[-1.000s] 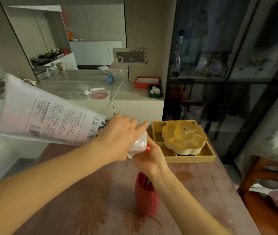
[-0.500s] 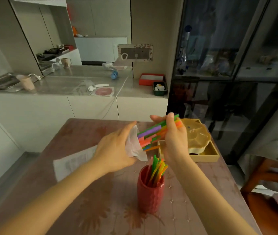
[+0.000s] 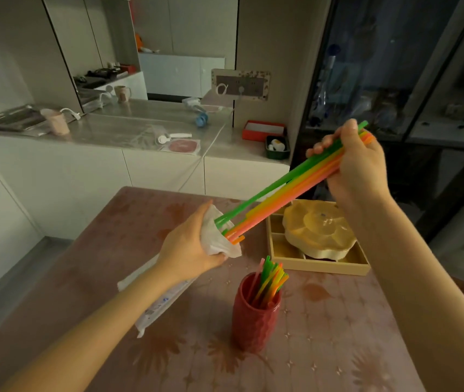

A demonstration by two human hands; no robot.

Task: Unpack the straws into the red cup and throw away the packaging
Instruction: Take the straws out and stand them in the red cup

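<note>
1. We see the right hand [image 3: 356,168] raised above the far right of the table, its fingers and thumb pinched round the upper end of a bundle of long plastic straws in green, yellow, pink and orange [image 3: 284,196].
2. That bundle slants down and to the left; its lower ends sit at the mouth of the white plastic wrapper [image 3: 216,234], so most of its length is out in the open.
3. The left hand [image 3: 190,250] is closed round the crumpled mouth of this wrapper, fingers underneath and thumb on top. The rest of the wrapper trails back under the forearm, and its printed end lies near the tabletop; we cannot tell whether it touches.
4. The ribbed red ceramic cup [image 3: 255,315] stands upright on the pink flower-patterned table [image 3: 338,329], below and between the two hands and apart from both.
5. A second lot of bright straws [image 3: 270,281] already stands in the cup, leaning to the right with the tips fanned above the rim.
6. Just behind the cup, near the right edge of the table, we note a pale wooden tray with compartments [image 3: 321,267], and a yellow flower-shaped lidded dish [image 3: 320,227] rests on it.
7. Beyond the table runs a grey countertop [image 3: 112,128] with small items on it.
</note>
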